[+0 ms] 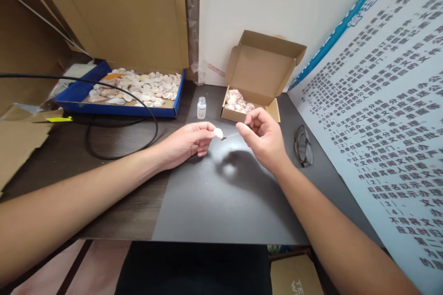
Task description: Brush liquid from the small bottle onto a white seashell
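While both forearms reach in over the dark table (214,203), the left hand (185,145) holds a small white shell (218,133) pinched between thumb and fingertips, clear of the table surface. The right hand (263,136) is closed in a fine pinch on a thin brush (231,136), whose dark tip lies at the edge of the shell; whether the tip actually touches the shell cannot be told. Both hands hang above the table, with their shadow falling on the grey mat beneath.

Just behind the hands stands a small clear vial (201,108), upright, with its cap on. To the right of the vial sits a small cardboard box (258,73), lid open and leaning back, holding a handful of pinkish shells (238,101). Further left, at the rear of the table, a blue tray (81,101) holds a large heap of pale shells (138,87), with a big open carton (117,9) standing behind it.

A black cable (152,115) loops across the left part of the table, in front of the tray. A pair of glasses (303,146) lies folded near the right edge, well apart from the right hand. A printed board (387,115) with rows of text leans along the right side.
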A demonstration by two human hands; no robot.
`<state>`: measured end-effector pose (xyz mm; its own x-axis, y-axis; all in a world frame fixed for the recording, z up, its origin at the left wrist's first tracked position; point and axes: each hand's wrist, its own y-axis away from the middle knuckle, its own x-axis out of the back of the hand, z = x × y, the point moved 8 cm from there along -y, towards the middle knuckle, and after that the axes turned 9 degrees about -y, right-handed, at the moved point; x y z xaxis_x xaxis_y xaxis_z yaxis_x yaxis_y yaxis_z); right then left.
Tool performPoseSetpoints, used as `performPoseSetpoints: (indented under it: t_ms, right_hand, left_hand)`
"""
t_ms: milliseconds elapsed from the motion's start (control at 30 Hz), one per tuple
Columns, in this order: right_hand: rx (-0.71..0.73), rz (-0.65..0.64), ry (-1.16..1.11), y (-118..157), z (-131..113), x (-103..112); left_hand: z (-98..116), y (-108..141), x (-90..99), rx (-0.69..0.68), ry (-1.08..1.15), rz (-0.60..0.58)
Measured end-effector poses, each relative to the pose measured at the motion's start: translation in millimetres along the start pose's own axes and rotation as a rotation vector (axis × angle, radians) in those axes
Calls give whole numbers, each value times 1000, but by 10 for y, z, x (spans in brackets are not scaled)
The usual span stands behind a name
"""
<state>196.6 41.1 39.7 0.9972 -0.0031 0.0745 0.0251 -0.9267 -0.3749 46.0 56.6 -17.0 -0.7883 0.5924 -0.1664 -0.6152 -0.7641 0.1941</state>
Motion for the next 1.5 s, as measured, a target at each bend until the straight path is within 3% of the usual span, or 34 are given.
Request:
performPoseSetpoints:
  t_ms: [133, 333, 500, 600, 767, 933, 1133, 1367, 1500]
  right_hand:
    - [-31, 0, -96, -2, 33, -9]
    - [88, 108, 56, 4, -86, 79]
    - [0, 7, -11, -3, -9, 4]
    - [49, 33, 75, 5, -48, 17]
    - [-3, -1, -56, 1, -5, 2]
    - [31, 28, 70, -5, -43, 20]
    - [-45, -27, -67, -18, 23, -9]
    - [-6, -21, 145, 18, -8, 1]
    - [-60, 4, 100, 1, 28, 28]
  left_hand:
    - [0, -2, 1, 3, -4, 10]
    - [17, 1, -5, 5, -14, 29]
    - [15, 1, -1, 2, -18, 30]
    - [17, 2, -1, 0, -22, 33]
    - [17, 4, -17, 3, -27, 17]
    - [16, 7, -11, 6, -49, 22]
    - [-18, -7, -5, 12, -61, 5]
    - [-25, -25, -2, 37, -20, -4]
    - [-30, -24, 6, 51, 10, -3]
